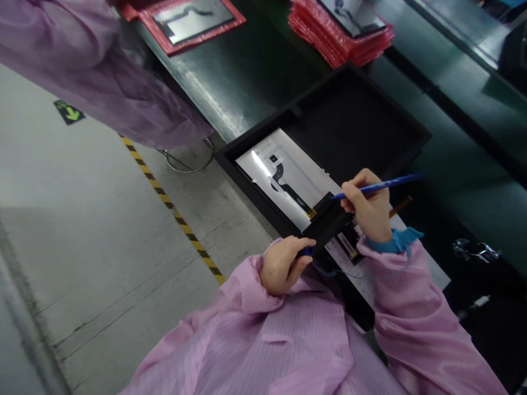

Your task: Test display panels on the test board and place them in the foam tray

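My right hand (368,206) pinches a slim blue pen-like stick (376,186). The stick's tip is at the right edge of a silver display panel (294,167); whether it touches the panel I cannot tell. A black flex cable (290,192) lies across the panel's back and ends in a gold-coloured piece. The panel lies in the left part of a black tray (251,181). At the tray's near edge, my left hand (284,266) curls its thumb and fingers around a small dark blue object (306,252), mostly hidden. A blue strap (393,241) circles my right wrist.
Display panels on red bubble wrap (337,46) are piled beyond the tray; another panel (193,21) lies further left. A person in a pink-purple garment (135,93) is at the left. Printed paper (349,269), a metal clip-like item (475,250) and a cable end (481,300) lie right.
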`<state>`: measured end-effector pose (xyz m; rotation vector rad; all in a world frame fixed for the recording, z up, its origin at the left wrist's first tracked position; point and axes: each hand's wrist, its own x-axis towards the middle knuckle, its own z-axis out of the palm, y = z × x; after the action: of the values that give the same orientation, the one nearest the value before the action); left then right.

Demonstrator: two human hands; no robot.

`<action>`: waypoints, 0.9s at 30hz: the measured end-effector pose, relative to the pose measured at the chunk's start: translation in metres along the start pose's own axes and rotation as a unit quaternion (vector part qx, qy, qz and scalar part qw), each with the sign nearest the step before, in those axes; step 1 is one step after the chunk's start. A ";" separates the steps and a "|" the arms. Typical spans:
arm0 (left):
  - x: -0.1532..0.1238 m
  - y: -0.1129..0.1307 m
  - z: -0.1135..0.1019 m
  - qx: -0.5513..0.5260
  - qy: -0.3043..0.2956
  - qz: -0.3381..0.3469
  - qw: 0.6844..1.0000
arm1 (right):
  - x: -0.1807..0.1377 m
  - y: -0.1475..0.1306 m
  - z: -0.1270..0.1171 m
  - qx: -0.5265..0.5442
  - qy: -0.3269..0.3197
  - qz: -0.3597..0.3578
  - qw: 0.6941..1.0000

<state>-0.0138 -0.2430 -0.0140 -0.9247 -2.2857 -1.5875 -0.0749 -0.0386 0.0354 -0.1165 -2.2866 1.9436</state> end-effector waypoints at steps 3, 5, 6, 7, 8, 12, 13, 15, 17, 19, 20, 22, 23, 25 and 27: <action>0.001 0.012 -0.004 -0.025 -0.047 -0.020 0.998 | -0.037 -0.018 -0.003 0.157 -0.016 0.025 0.987; 0.002 0.019 -0.003 -0.069 -0.077 -0.024 0.994 | -0.064 -0.025 -0.002 0.205 -0.045 0.037 0.977; 0.003 0.022 -0.001 -0.088 -0.088 -0.025 0.992 | -0.076 -0.027 -0.001 0.210 -0.049 0.039 0.976; 0.004 0.025 0.000 -0.104 -0.095 -0.023 0.990 | -0.086 -0.027 0.000 0.208 -0.049 0.038 0.976; 0.005 0.026 0.002 -0.114 -0.101 -0.018 0.988 | -0.095 -0.026 0.000 0.202 -0.044 0.035 0.978; 0.004 0.030 0.008 -0.128 -0.111 0.012 0.985 | -0.111 -0.021 0.001 0.141 -0.035 0.022 0.989; 0.003 0.030 0.008 -0.128 -0.115 0.017 0.985 | -0.114 -0.020 0.001 0.115 -0.037 0.015 0.993; -0.001 0.033 0.010 -0.138 -0.125 0.008 0.982 | -0.122 -0.018 0.005 0.073 -0.032 -0.016 0.997; -0.006 0.037 0.012 -0.143 -0.142 -0.016 0.979 | -0.132 -0.015 0.011 0.049 0.002 -0.047 0.998; -0.009 0.042 0.016 -0.131 -0.151 -0.029 0.979 | -0.143 -0.013 0.018 0.025 0.037 -0.043 0.998; -0.010 0.045 0.018 -0.128 -0.155 -0.030 0.979 | -0.148 -0.012 0.022 0.008 0.043 -0.035 0.998; -0.011 0.053 0.024 -0.151 -0.166 -0.032 0.974 | -0.154 -0.013 0.028 -0.013 0.024 -0.024 0.999; -0.012 0.056 0.026 -0.177 -0.175 -0.033 0.968 | -0.155 -0.014 0.029 -0.014 0.011 -0.027 0.999; -0.011 0.060 0.029 -0.221 -0.190 -0.033 0.956 | -0.156 -0.016 0.027 -0.007 0.011 -0.045 0.999; -0.009 0.055 0.027 -0.195 -0.141 -0.029 0.970 | -0.158 -0.016 0.018 0.009 0.074 -0.040 0.996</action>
<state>0.0309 -0.2095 0.0127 -1.2576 -2.2295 -2.1003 0.0784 -0.0819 0.0394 -0.1594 -2.1464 1.8505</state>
